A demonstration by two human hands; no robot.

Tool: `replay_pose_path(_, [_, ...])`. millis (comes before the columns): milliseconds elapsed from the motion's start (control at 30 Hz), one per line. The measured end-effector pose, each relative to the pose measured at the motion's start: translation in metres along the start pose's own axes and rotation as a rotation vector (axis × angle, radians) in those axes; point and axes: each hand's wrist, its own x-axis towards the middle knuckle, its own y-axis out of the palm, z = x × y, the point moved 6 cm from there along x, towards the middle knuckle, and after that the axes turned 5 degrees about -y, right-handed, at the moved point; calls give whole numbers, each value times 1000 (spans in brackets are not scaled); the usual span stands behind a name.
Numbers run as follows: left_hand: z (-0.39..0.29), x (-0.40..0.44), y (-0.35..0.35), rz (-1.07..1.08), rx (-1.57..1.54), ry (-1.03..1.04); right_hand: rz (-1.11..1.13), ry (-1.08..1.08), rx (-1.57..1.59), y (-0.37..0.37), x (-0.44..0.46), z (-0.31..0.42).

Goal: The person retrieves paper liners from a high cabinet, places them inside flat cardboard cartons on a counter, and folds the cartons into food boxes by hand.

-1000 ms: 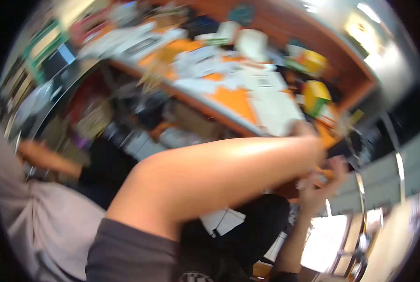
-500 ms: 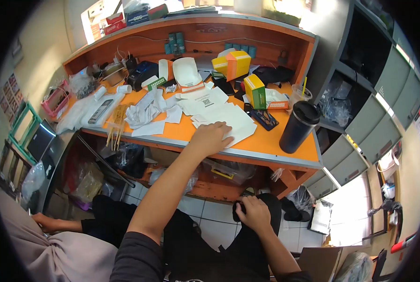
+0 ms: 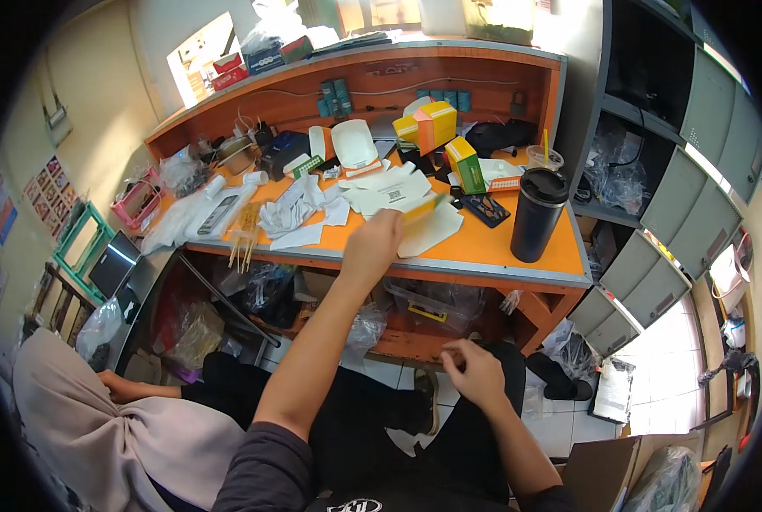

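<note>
My left hand (image 3: 372,246) is over the front of the orange desk, its fingers closed on the edge of a flattened food carton (image 3: 422,212). The lifted part is smeared by motion and shows a yellow and green printed side. Under and behind it lie more unfolded white cartons (image 3: 382,189), one with a square printed code. Down by my right knee is my right hand (image 3: 476,372), its thumb apart from loosely bent fingers and nothing seen in it.
A dark tumbler (image 3: 538,215) stands at the desk's right, near a phone-like blue item (image 3: 486,210). Folded yellow boxes (image 3: 466,164) sit behind. Crumpled papers (image 3: 294,207) and wooden skewers (image 3: 243,235) are leftward. Another person's sleeve (image 3: 142,427) is at lower left.
My left hand, flat on the white carton before, now grips and raises a carton edge, turning up its coloured side. My right hand has lifted off the knee. The view has shifted slightly.
</note>
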Motion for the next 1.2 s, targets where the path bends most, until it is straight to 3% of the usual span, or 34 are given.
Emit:
replay_pose_path(67, [-21, -34, -50, -307, -11, 149, 32, 245, 762, 5, 2, -16])
replay_pose_path(133, [-36, -81, -80, -131, -10, 219, 138, 378, 1345, 12, 10, 0])
replay_pose_path(233, [-31, -180, -76, 190, -81, 43, 158, 545, 1532, 32, 5, 43])
replay_pose_path(300, [-25, -240, -62, 342, -147, -94, 345, 624, 1169, 91, -15, 19])
replay_pose_path(367, [-20, -286, -59, 383, -31, -167, 362, 516, 1130, 145, -37, 9])
replay_pose_path(467, [-13, -324, -60, 304, -82, -329, 387, 462, 1012, 164, -39, 37])
replay_pose_path(533, [16, -344, -52, 329, -320, -645, 504, 473, 1032, 169, -33, 53])
replay_pose_path(633, [57, -378, -35, 299, -484, -991, 481, 215, 719, 157, -13, 62])
replay_pose_path(667, [68, -393, -26, 326, -550, -1150, 339, -93, 562, 151, -8, 70])
replay_pose_path(733, [74, -396, -13, 376, -640, -1382, 314, -281, 469, 155, -15, 72])
replay_pose_path(767, [81, -394, -3, 304, -739, -1391, 305, -382, 418, 159, -15, 76])
replay_pose_path(867, [84, -414, 19, 79, -1082, -1505, 313, -349, 374, 159, -28, 63])
replay_pose_path(967, [78, -408, 27, -139, -1260, -1492, 331, -377, 258, 157, -33, 54])
replay_pose_path(1033, [81, -407, 28, -67, -1286, -1460, 312, -362, 217, 148, -29, 56])
replay_pose_path(1200, [70, -392, 35, 23, -1237, -1334, 222, -198, 549, 160, -19, 37])
